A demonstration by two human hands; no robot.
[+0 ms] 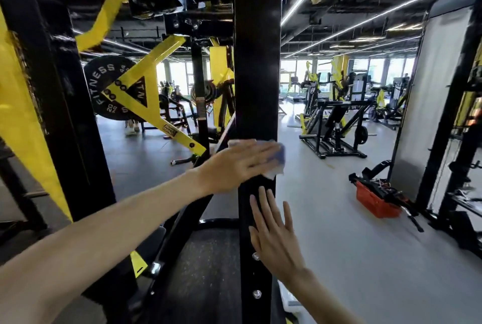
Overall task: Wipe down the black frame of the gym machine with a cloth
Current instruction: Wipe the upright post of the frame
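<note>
A black upright post of the gym machine frame [257,63] runs from top to bottom through the middle of the view. My left hand [234,164] lies flat with straight fingers on a blue and white cloth [277,160], pressing it against the post at about mid height. Only the cloth's right edge shows past the fingers. Just below, my right hand [273,232] rests flat and spread against the same post, holding nothing. Two bolts show on the post under it.
Yellow arms and a black weight plate [109,86] marked FITNESS stand to the left behind another black upright. A red crate [375,199] with straps sits on the grey floor at right beside a mirror panel. More machines fill the far room.
</note>
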